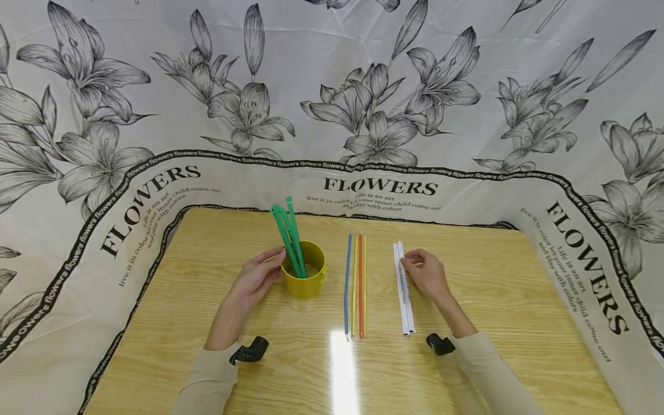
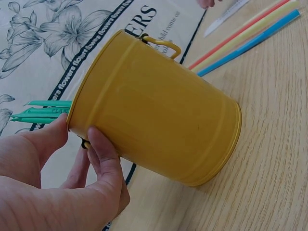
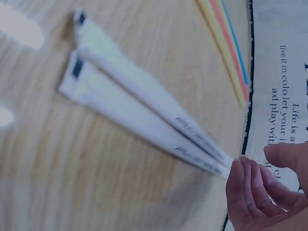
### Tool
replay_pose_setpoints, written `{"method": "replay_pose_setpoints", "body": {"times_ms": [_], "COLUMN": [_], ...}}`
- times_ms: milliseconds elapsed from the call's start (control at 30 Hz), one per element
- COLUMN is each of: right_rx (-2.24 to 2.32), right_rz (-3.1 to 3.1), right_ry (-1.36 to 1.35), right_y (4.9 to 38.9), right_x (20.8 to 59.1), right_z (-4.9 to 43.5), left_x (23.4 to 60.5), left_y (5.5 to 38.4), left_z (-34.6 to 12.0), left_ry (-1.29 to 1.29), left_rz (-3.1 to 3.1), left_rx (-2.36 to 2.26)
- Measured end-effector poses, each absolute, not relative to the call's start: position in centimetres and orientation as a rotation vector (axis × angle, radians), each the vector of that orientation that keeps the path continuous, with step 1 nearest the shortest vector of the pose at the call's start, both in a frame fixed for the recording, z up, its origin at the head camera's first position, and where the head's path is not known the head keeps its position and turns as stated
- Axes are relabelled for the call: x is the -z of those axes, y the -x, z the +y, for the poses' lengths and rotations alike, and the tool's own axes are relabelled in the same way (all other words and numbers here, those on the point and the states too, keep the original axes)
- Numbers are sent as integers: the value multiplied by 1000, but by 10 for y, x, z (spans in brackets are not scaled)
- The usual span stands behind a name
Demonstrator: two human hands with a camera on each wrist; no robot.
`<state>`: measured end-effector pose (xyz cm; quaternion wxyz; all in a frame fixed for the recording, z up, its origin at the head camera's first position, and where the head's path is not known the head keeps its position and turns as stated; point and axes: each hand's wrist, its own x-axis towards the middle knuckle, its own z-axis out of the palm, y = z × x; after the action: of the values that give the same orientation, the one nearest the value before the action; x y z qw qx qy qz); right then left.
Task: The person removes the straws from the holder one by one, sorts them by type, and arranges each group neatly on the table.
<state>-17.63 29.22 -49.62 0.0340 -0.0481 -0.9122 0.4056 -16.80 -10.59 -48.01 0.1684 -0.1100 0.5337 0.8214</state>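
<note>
My left hand [image 1: 251, 282] holds a yellow metal bucket [image 1: 302, 288] at its left side. In the left wrist view the thumb lies at the rim, and the fingers are against the wall beside a small handle mount. Several slim green wrapped sticks [image 1: 290, 236] stand in the bucket, leaning left over the rim. My right hand [image 1: 426, 274] is at two long white paper-wrapped sticks [image 3: 144, 106], which lie side by side on the table. Its fingertips are right at their far part. Seen from the right wrist, the thumb is apart from the relaxed, bent fingers.
Between the bucket and the white sticks lie several coloured straws: a blue one [image 1: 347, 282], a red one [image 1: 360, 285] and yellow ones [image 1: 355, 288]. The wooden table [image 1: 467, 374] meets a flower-printed cloth [image 1: 332, 115] at the back and sides.
</note>
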Motion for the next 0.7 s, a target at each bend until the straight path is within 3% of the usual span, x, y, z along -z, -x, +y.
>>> {"method": "replay_pose_setpoints", "body": {"times_ms": [700], "right_rx": [-1505], "right_rz": [-2624], "right_ry": [-121], "right_y": [194], "right_x": [450], "right_z": [242], "left_x": [476], "left_y": [167], "left_z": [-106], "left_ry": [322], "left_rz": [1552], "left_rx": [-2300]}}
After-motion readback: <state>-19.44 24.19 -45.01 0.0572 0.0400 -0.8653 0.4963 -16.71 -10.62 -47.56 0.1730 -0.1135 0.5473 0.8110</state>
